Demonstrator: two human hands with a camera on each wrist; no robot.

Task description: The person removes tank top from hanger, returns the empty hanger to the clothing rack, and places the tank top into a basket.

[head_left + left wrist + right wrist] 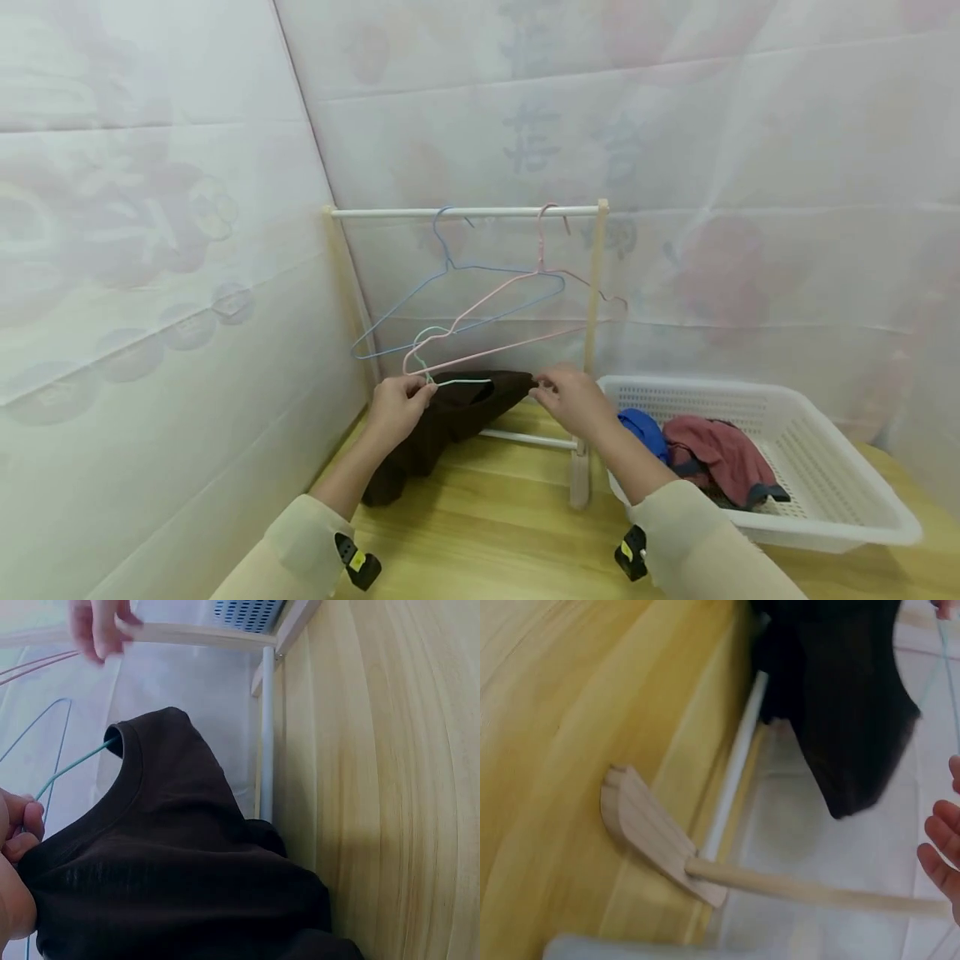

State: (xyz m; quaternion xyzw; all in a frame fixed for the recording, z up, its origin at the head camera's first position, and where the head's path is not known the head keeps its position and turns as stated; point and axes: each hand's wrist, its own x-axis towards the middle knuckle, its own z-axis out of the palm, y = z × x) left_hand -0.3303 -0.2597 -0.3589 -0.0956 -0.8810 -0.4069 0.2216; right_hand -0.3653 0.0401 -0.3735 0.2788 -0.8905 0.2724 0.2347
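Observation:
My left hand pinches a mint-green wire hanger below its hook, together with the neckline of a dark brown shirt. In the left wrist view, one arm of the hanger runs through the neck opening towards the shoulder of the shirt. The shirt's body droops towards the tabletop. My right hand is beside the far shoulder, its fingers loosely bent. Both wrist views show a gap between these right fingers and the cloth, with nothing in them.
A blue hanger and a pink hanger hang from the white rod of a wooden-sided rack. To the right, a white basket holds blue cloth and a dusty-red garment. Printed sheets enclose the wooden table.

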